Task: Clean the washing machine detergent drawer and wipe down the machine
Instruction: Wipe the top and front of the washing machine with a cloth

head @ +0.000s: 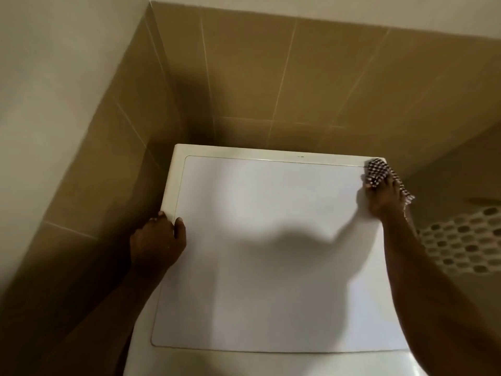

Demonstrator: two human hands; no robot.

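Observation:
The washing machine's flat white top [271,240] fills the middle of the view, seen from above. At its far right corner my right hand [385,198] grips a checked cloth [378,173] and presses it onto the top. My left hand [157,240] holds the machine's left edge, thumb on the top panel and fingers curled over the rim. The detergent drawer is out of view.
Brown tiled walls [271,85] close in behind and to the left of the machine, leaving a narrow gap. A white perforated basket [466,240] stands to the right, beside my right forearm. The head's shadow falls across the top panel.

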